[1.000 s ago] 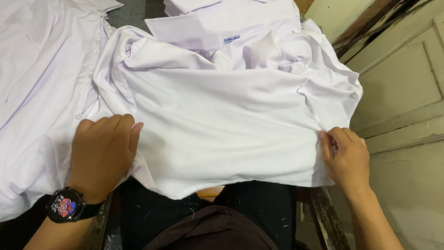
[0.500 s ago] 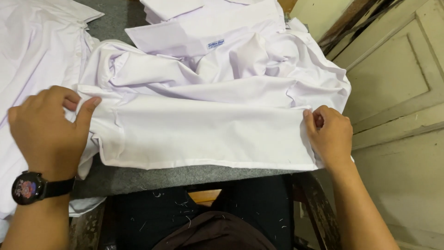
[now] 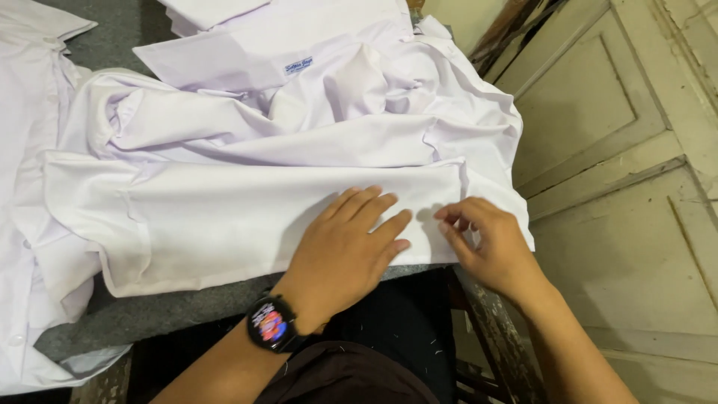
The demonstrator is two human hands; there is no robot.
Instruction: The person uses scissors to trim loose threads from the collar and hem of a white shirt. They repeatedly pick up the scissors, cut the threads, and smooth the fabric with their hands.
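A white shirt (image 3: 224, 217) lies partly folded on a grey table (image 3: 149, 314), its bottom part doubled over into a flat band near the table's front edge. My left hand (image 3: 348, 251), with a round dark watch on the wrist, lies flat with spread fingers on the right part of that band. Just to its right, my right hand (image 3: 486, 243) touches the band's right end with curled fingertips; whether it pinches the cloth I cannot tell. The shirt's upper part is bunched in loose folds behind my hands.
Another folded white garment with a small label (image 3: 299, 66) lies behind the shirt. More white cloth (image 3: 22, 112) covers the table's left side and hangs over its front. A pale panelled door (image 3: 628, 187) stands close on the right.
My left hand has crossed from the shirt's left end to its right part and now lies flat there. The right hand stayed at the right end. The camera came closer.
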